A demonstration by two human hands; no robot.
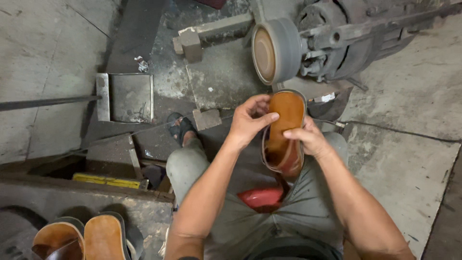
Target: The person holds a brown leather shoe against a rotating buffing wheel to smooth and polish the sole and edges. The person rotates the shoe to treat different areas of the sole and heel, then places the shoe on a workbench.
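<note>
While gripping brown shoe point(284, 135) sole-up, left hand point(248, 123) and right hand point(308, 138) both clamped on it, near grinding wheel point(275, 50); best kept steady, fingers off wheel.

sandals: 3 point(285, 137) | grinding wheel: 1 point(275, 50) | metal tray: 1 point(126, 97)

Smooth tan leather shoe sole point(285, 115), faintly glossy. Dull grey metal grinding wheel point(277, 50), dusty. Rough, stained concrete floor point(409, 91).

The brown leather shoe sole-up point(285, 132) sits between both hands, near of the grey grinding wheel point(276, 50). A square metal tray point(126, 97) lies far left; two tan-soled shoes point(79, 239) near left.
</note>
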